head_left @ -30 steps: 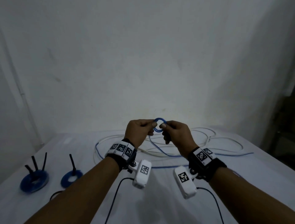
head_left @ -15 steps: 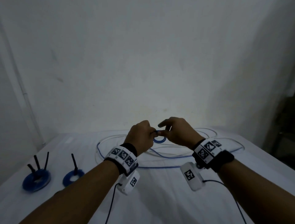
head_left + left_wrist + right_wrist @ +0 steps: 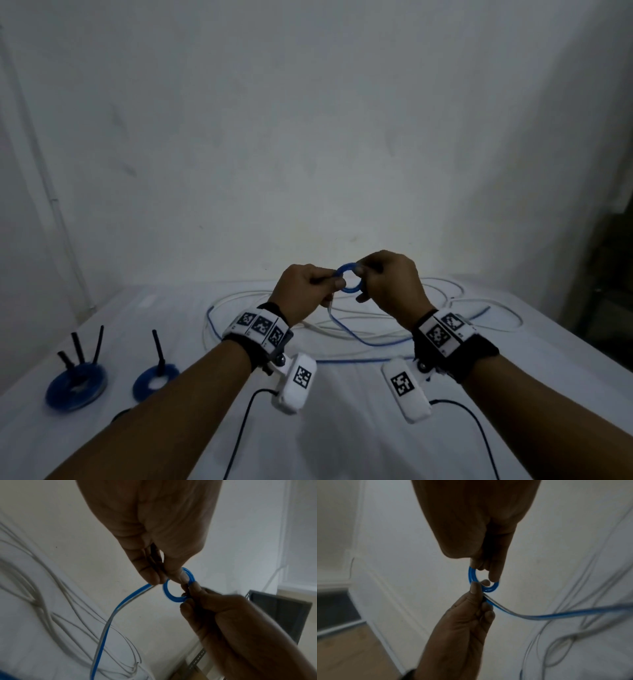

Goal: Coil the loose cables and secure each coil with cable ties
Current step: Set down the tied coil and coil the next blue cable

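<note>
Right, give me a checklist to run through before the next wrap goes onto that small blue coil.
1. Left hand pinches the blue coil: ok.
2. Right hand pinches the coil's other side: ok.
3. Coil held clear above the table: ok.
4. Wraps lie together in one ring, as the left wrist view shows: ok.
5. Loose cable trails from the coil down to the table without a knot: cannot tell, since it crosses the white cable there.
6. Cable tie within reach: cannot tell; black ties show only on the finished coils at the left.
</note>
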